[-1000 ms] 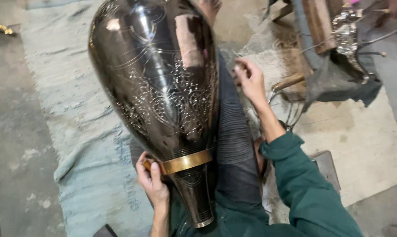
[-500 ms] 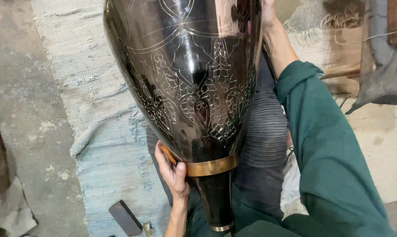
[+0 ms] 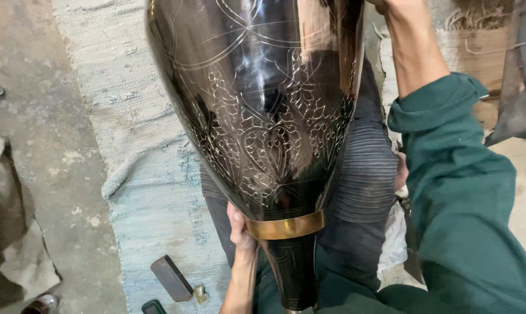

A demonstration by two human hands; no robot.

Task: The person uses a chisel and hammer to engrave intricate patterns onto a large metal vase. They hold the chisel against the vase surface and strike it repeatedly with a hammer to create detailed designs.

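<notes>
Left hand [image 3: 239, 229] grips vase [image 3: 263, 110] neck at brass band [image 3: 287, 227], lower center; right hand [image 3: 391, 4] braces vase top, grip cut off.

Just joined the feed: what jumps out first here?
A large, glossy dark metal vase with engraved floral patterns fills the centre, a brass band ringing its narrow neck. The left hand grips it beside that band; the right arm in a green sleeve reaches up along its right side.

One head-worn view, steeply downward and very close over the engraved dark vase [image 3: 263, 116] and woven mat [image 3: 141, 174].
</notes>
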